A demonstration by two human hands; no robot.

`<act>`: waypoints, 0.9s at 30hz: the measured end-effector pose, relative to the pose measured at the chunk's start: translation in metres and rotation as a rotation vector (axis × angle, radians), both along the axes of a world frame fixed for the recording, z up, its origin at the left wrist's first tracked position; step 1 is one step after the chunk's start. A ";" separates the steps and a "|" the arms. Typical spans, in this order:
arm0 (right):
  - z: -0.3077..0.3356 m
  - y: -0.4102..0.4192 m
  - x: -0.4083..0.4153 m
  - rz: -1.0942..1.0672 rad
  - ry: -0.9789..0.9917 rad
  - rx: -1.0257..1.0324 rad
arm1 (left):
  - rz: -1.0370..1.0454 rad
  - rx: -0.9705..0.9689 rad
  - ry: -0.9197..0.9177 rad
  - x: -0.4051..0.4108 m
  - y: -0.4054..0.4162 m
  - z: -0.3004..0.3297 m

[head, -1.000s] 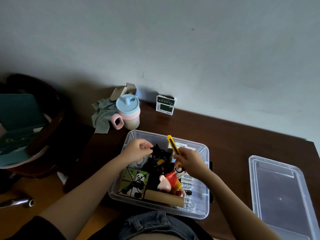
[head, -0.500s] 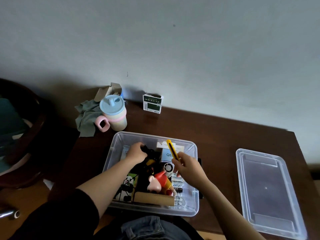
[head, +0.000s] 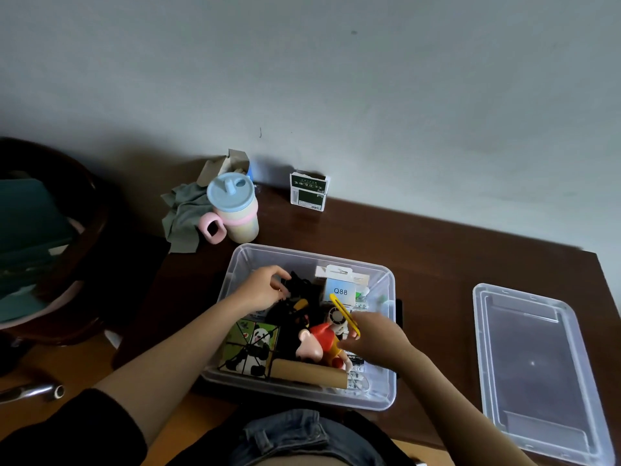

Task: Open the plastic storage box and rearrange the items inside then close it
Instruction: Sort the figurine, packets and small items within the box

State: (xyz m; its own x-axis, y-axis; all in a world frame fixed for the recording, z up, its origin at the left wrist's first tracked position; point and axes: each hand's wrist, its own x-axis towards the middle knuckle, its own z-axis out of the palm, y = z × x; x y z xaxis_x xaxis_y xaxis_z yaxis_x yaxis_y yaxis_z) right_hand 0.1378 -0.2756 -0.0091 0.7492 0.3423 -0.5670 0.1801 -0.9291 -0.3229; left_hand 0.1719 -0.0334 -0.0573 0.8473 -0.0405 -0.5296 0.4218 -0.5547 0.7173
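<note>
The clear plastic storage box [head: 235, 264] stands open on the dark wooden table, full of small items. Its clear lid [head: 537, 364] lies flat to the right. My left hand [head: 260, 290] grips a black tangled item [head: 299, 284] at the box's back left. My right hand [head: 376, 338] holds a yellow utility knife [head: 341, 311] over the box's middle right. Inside lie a panda puzzle box [head: 250, 348], a red and pink toy figure [head: 317, 341], a brown roll [head: 309, 376] and a white Q88 box [head: 339, 287].
A pastel cup with a blue lid [head: 233, 206], a grey cloth [head: 183, 216] and a small cardboard box [head: 225, 164] sit behind the storage box. A green and white carton [head: 308, 193] stands by the wall. A dark chair [head: 50, 237] is at the left.
My right hand has lowered the yellow knife toward the box's contents. My left hand keeps its hold on the black item near the back left. The camera view has shifted.
</note>
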 end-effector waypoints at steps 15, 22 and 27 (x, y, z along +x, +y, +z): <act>-0.017 0.016 -0.008 0.167 -0.068 -0.030 | 0.050 0.025 -0.117 -0.013 0.004 0.014; 0.015 0.011 0.005 -0.058 -0.032 0.202 | 0.129 -0.225 -0.074 -0.019 0.000 0.033; 0.030 0.024 0.017 -0.256 0.043 0.464 | 0.195 -0.553 0.140 -0.022 0.003 0.053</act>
